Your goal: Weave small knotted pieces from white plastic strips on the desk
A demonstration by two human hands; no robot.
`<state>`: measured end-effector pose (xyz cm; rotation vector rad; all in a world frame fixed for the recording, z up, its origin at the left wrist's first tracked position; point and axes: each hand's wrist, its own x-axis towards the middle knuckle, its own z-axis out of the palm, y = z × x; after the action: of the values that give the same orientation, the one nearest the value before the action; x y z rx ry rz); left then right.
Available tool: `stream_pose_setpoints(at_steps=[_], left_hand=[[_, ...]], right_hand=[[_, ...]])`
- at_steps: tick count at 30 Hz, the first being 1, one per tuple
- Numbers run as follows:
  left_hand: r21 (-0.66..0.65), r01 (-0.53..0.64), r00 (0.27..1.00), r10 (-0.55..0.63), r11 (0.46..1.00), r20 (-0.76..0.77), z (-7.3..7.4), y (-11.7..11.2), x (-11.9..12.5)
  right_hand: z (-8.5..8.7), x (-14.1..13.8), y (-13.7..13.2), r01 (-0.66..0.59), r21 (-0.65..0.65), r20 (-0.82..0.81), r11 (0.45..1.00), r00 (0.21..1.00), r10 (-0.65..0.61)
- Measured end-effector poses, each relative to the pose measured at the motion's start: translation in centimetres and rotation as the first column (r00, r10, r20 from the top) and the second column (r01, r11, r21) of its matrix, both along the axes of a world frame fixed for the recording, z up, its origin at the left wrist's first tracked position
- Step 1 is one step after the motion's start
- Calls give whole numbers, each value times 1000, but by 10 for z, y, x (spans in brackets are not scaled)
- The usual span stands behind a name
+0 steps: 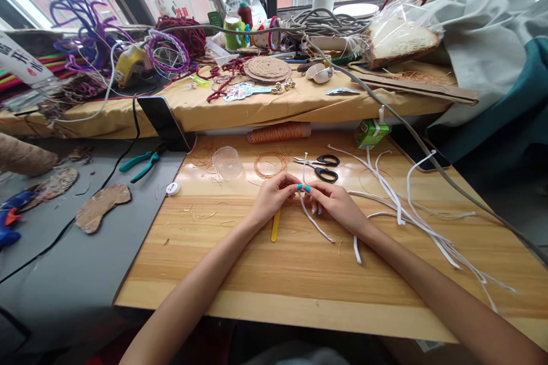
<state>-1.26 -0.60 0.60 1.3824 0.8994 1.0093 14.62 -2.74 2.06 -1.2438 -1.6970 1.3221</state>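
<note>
My left hand (276, 192) and my right hand (331, 199) meet over the middle of the wooden board, fingertips pinched together on a white cord (315, 224). One end of the cord sticks up past my fingers; the other trails down toward me onto the wood. Whatever is between the fingertips themselves is hidden. Under my left hand lies a yellow stick (275, 227), partly covered. Just beyond my hands rest black-handled scissors (326, 168), blades slightly apart, and a coil of thin orange cord (271, 165). More white cords (396, 199) are spread to the right of my right hand.
Behind the coil lies a spool of orange thread (279, 133), with a clear plastic cup (227, 163) to its left. A green carton (371, 133) stands at the back right. Teal pliers (141, 165) lie on the grey table. A grey cable (411, 125) crosses the right side. The shelf (188, 111) is cluttered.
</note>
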Motion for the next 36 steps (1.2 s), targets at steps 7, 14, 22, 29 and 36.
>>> stream_pose_setpoints(at_steps=[7, 14, 22, 29, 36], left_hand=[[16, 21, 1000, -21, 1000, -4, 0, -1, -1], [-12, 87, 995, -86, 996, 39, -1, -1, 0], [86, 0, 996, 7, 996, -84, -2, -3, -1], [199, -62, 976, 101, 978, -193, 1, -3, -1], [260, -88, 960, 152, 962, -237, 2, -6, 0]], right_hand=[[-4, 0, 3, 88, -28, -80, 996, 993, -90], [-7, 0, 2, 139, -39, -129, 989, 981, -143], [-4, -1, -1, 78, 25, -12, 997, 997, -77], [1, -2, -3, 54, 65, 45, 996, 997, -57], [-1, -1, -4, 31, 123, 78, 992, 996, -41]])
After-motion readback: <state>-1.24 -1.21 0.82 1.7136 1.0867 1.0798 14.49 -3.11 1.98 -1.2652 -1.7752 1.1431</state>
